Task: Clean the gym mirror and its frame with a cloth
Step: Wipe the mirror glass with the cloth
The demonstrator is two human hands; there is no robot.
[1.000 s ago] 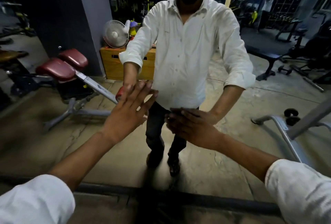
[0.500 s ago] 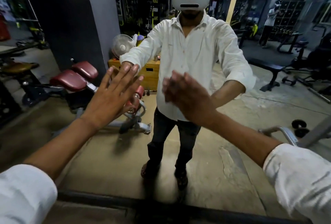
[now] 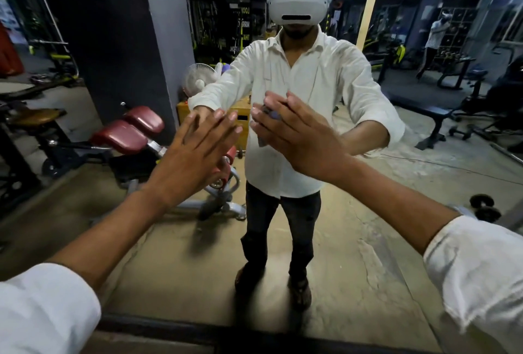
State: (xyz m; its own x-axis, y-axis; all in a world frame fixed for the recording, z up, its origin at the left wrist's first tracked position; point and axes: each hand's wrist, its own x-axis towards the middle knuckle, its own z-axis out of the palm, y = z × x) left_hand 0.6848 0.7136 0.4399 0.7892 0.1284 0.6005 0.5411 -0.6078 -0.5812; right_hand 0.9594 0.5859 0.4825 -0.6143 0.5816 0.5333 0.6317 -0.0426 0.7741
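Note:
The gym mirror [image 3: 376, 243] fills the view and reflects me in a white shirt. Its dark lower frame [image 3: 198, 331] runs along the bottom. My left hand [image 3: 195, 152] lies flat against the glass at chest height, fingers straight and slightly spread, holding nothing. Just to its right, my right hand [image 3: 297, 135] presses a small blue-grey cloth [image 3: 264, 123] against the glass with straight fingers. Most of the cloth is hidden behind the palm; only bits show between and below the fingers.
All of this is seen in the mirror: a workout bench with red pads [image 3: 133, 132] at left, a small fan [image 3: 198, 79] on a wooden box, a black flat bench [image 3: 430, 113] and a dumbbell [image 3: 484, 206] at right, and another person [image 3: 435, 39] far back.
Both hands have slid up the glass from waist height to chest height and now sit close together. The view has tilted upward with them.

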